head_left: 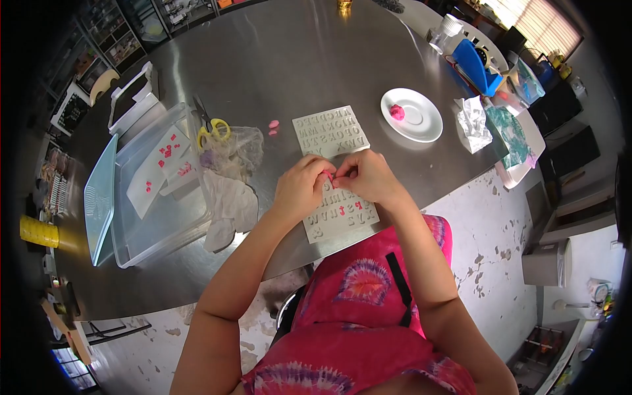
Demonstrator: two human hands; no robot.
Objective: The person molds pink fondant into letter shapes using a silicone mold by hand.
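Both my hands meet over a white letter mold near the table's front edge. My left hand is closed, its thumb and forefinger pinching a small bit of pink dough. Fingertips of my right hand pinch at the same bit from the other side. Its exact shape is partly hidden by the fingers. A few letter hollows lower in this mold hold pink dough. Just beyond my hands lies a second letter mold, with its lower edge partly covered by them.
A white saucer holds a pink dough lump. Two pink bits lie left of the far mold. Further left are yellow-handled scissors, a plastic bag, crumpled tissue and a clear bin containing paper with pink pieces.
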